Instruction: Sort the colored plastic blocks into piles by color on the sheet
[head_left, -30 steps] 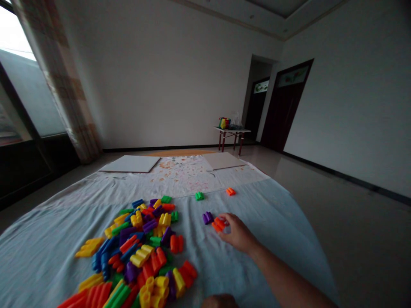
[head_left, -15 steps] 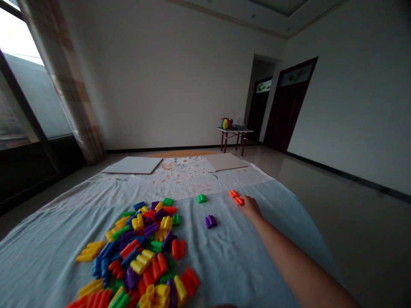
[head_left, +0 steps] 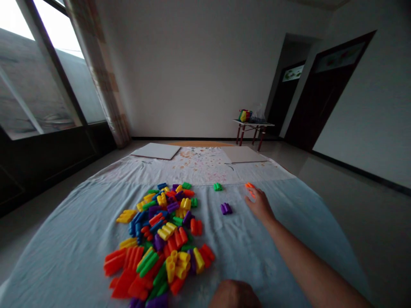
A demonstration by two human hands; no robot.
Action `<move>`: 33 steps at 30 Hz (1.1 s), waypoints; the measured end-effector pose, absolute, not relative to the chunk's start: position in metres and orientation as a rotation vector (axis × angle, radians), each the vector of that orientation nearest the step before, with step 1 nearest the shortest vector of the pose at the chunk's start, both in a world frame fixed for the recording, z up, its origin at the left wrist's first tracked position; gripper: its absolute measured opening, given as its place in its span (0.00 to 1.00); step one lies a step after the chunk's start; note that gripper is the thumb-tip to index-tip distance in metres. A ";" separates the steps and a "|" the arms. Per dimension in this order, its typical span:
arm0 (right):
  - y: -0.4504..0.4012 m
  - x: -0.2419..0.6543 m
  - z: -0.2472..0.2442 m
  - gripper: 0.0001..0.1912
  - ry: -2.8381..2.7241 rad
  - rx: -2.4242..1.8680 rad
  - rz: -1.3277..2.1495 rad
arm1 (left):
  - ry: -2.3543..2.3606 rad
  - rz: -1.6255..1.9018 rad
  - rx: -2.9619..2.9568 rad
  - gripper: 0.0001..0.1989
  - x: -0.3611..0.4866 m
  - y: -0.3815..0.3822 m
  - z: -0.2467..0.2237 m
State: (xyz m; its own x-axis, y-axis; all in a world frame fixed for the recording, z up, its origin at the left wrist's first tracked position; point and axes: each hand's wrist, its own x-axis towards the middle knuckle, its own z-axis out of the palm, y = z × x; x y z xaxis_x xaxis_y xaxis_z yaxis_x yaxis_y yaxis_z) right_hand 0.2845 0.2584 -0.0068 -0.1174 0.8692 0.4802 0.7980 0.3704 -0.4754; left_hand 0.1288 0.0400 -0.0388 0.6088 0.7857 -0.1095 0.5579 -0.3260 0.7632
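My right hand [head_left: 260,205] reaches over the right part of the cloth, its fingers apart beside an orange block [head_left: 249,185] that they partly cover. At the bottom edge, the back of my left hand [head_left: 236,294] shows, with its fingers hidden. A purple block [head_left: 226,208] lies to the left of my right hand, and a green block [head_left: 218,187] sits farther back. Left of these spreads a large pile of ribbed plastic blocks [head_left: 167,231] in red, yellow, blue, green and purple.
Two flat boards, one white [head_left: 156,151] and one beige [head_left: 243,154], lie at the cloth's far end. Beyond the covered table [head_left: 80,222] a small table [head_left: 253,123] holds a colourful bag [head_left: 245,115] and a clear plastic bag.
The view has shifted, tilting down and to the left. My right hand has opened beside the orange block, where its fingers were closed at it before. More of my left hand shows.
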 end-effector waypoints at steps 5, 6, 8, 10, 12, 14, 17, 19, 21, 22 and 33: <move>0.194 0.227 0.001 0.11 -2.123 -0.926 0.449 | 0.971 0.456 2.138 0.04 0.133 0.044 -0.042; 0.182 0.216 0.004 0.11 -2.165 -0.865 0.504 | 0.966 0.437 2.149 0.04 0.132 0.044 -0.041; 0.163 0.196 0.007 0.12 -2.228 -0.776 0.588 | 0.982 0.362 2.180 0.03 0.132 0.043 -0.038; 0.151 0.180 0.008 0.14 -2.255 -0.733 0.639 | 1.020 0.322 2.222 0.03 0.132 0.042 -0.037; 0.144 0.170 0.007 0.16 -2.255 -0.726 0.664 | 1.047 0.356 2.251 0.03 0.134 0.041 -0.036; 0.141 0.166 0.005 0.16 -2.244 -0.725 0.685 | 1.050 0.409 2.257 0.04 0.135 0.040 -0.034; 0.135 0.167 0.007 0.13 -2.237 -0.688 0.737 | 0.991 0.445 2.255 0.04 0.134 0.037 -0.024; 0.130 0.170 0.013 0.10 -2.247 -0.636 0.789 | 0.969 0.468 2.247 0.05 0.132 0.035 -0.017; 0.124 0.173 0.019 0.13 -2.293 -0.563 0.847 | 0.968 0.493 2.226 0.06 0.131 0.034 -0.013; 0.121 0.174 0.021 0.18 -2.336 -0.523 0.864 | 0.967 0.501 2.215 0.06 0.131 0.033 -0.013; 0.126 0.172 0.006 0.28 -2.455 -0.611 0.736 | 1.002 0.468 2.217 0.04 0.133 0.033 -0.015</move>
State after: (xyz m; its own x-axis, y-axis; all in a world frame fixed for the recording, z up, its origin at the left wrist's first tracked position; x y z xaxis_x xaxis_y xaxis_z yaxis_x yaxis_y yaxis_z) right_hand 0.1719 0.1261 0.0063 -0.7736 0.5406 0.3307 0.2696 0.7530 -0.6002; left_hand 0.1328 0.0326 -0.0148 0.6437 0.7634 0.0527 0.5306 -0.4949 0.6881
